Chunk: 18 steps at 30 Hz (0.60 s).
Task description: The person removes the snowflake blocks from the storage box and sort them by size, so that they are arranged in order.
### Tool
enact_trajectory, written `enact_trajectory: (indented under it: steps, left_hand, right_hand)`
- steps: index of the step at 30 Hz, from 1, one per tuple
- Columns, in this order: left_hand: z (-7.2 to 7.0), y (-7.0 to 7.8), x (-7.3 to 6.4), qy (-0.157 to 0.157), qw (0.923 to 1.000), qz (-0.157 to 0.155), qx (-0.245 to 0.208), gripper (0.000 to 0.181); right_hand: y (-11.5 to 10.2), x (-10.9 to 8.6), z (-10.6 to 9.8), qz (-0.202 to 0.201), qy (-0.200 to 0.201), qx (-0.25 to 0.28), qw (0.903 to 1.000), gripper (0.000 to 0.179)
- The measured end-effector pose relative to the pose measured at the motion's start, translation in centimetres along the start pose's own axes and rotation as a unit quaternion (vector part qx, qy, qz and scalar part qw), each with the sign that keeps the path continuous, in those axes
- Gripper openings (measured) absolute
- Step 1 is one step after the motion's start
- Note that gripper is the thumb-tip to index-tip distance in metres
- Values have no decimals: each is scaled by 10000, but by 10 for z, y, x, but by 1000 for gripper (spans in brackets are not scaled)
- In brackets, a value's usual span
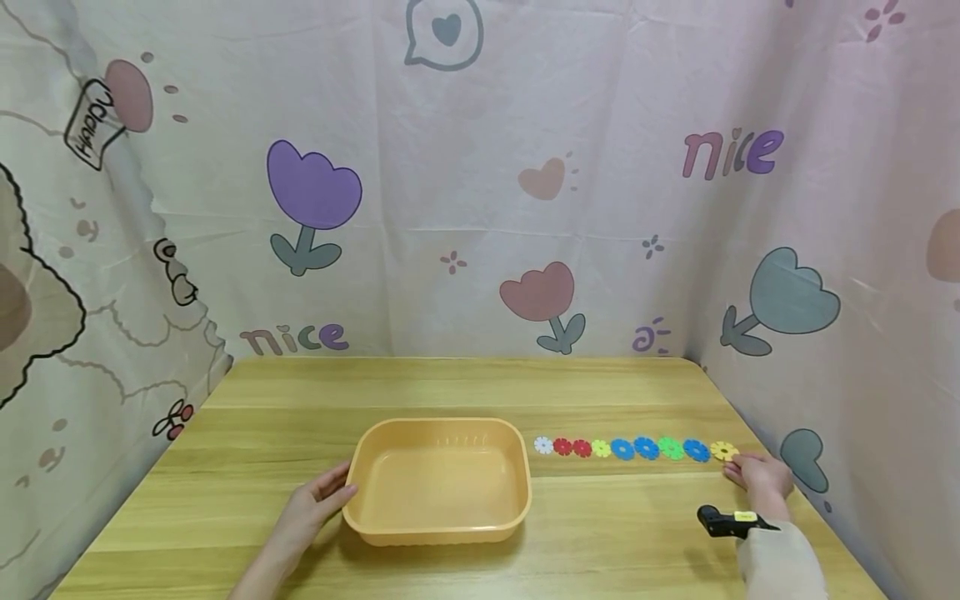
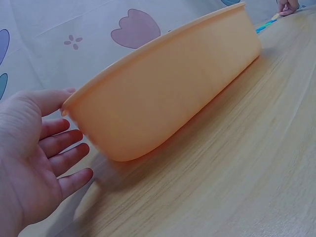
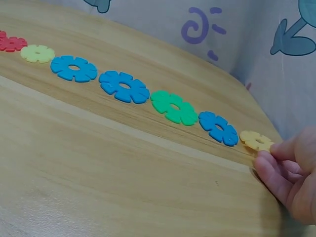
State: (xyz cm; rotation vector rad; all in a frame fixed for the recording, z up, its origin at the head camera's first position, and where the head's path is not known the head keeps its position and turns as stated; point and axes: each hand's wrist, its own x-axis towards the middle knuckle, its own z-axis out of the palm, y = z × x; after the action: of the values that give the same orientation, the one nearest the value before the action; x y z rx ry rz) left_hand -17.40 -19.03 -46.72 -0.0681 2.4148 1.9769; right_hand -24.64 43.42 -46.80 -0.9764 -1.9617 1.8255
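A shallow orange plastic basin (image 1: 437, 533) stands on the wooden table, with nothing inside it. My left hand (image 1: 311, 508) holds its left end, thumb over the rim and fingers along the outer wall, as the left wrist view shows. To the right of the basin runs a row of flat, notched flower-shaped plastic discs: a white one (image 1: 543, 445), then red, yellow, blue and green ones. At the row's right end my right hand (image 1: 761, 479) pinches a yellow disc (image 3: 255, 140) between thumb and fingers. Just left of it lies a blue disc (image 3: 218, 128).
The wooden table (image 1: 285, 392) reaches back to a printed curtain (image 1: 450, 208), which also hangs along both sides. On the right wrist sits a black strap mount (image 1: 731, 522). The right table edge passes close by the right hand.
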Motion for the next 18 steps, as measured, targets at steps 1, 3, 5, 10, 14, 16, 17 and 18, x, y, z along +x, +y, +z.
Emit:
enact_trajectory:
  steps: [1,3,5,10,14,16,17,18]
  left_hand:
    - [0,0,0,-1,10000,3,0,56]
    - [1,0,0,-6,10000,3,6,56]
    - [1,0,1,-22,10000,-4,7,56]
    - [2,0,2,-65,10000,-59,40,57]
    - [0,0,2,-78,9998,-89,129,57]
    - [-4,3,2,-64,9999,-56,78,56]
    - [-7,5,3,-37,9999,-35,93,56]
    - [-11,8,4,-40,9999,31,149,56]
  right_hand:
    - [0,0,0,11,11,4,10000,33]
    - [-1,0,-1,43,27,-20,10000,33]
    - [-1,-1,-3,29,37,16,10000,30]
    - [-3,-1,-6,57,20,-8,10000,23]
    - [-6,-3,-4,-55,-157,-96,9998,33]
    - [-9,-5,-2,-214,-348,-235,9989,38]
    - [-12,-4,0,-290,-451,-327,9980,40]
    - [-13,-2,3,-394,-540,-396,9970,42]
